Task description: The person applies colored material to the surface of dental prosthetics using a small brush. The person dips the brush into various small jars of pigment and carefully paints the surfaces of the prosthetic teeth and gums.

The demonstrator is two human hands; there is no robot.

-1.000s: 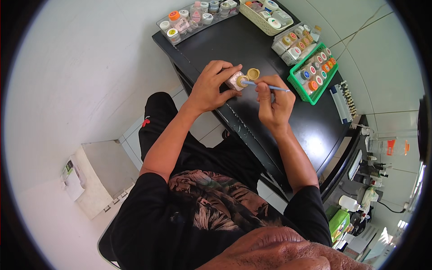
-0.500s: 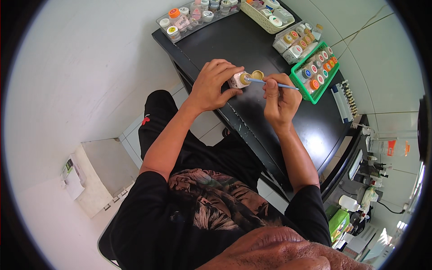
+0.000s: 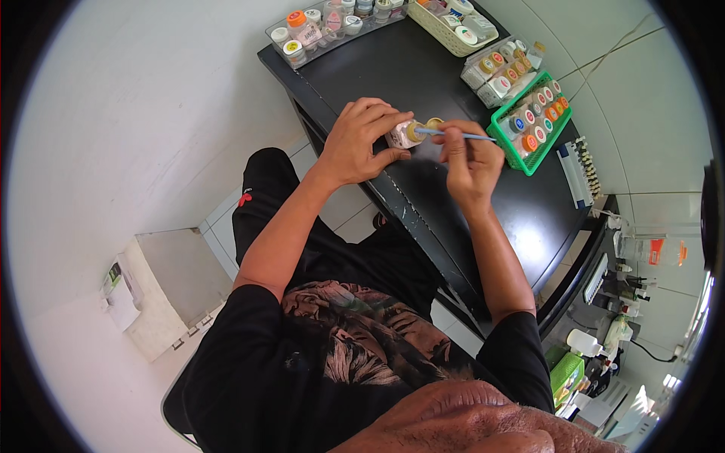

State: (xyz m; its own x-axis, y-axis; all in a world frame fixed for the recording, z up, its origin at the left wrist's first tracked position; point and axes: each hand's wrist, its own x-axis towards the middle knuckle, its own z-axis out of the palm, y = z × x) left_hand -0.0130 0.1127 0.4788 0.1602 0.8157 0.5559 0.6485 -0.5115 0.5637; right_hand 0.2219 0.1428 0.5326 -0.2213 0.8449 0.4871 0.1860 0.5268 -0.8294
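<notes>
A small clear jar [image 3: 400, 136] with pale pinkish contents and a gold-coloured neck lies tipped at the table's near edge, its mouth turned to the right. My left hand [image 3: 359, 143] grips it between thumb and fingers. In a pinch, my right hand [image 3: 474, 162] holds a slim light-blue stick-like tool [image 3: 470, 136]. The tool's left end reaches the jar's mouth; whether it is inside I cannot tell. Just behind the tool is a gold-coloured lid [image 3: 435, 122], partly hidden by my right fingers.
On the black table [image 3: 370, 72], a clear tray [image 3: 321, 45] of jars stands at the far left. A cream basket [image 3: 442, 34], a clear box of gold-lidded jars [image 3: 495, 72] and a green basket [image 3: 532, 136] line the far side. A shade guide [image 3: 578, 174] lies at the right.
My right hand has shifted slightly left and up, and the blue tool now lies closer to level. More of the gold lid is covered by my fingers. My left hand keeps its grip on the jar.
</notes>
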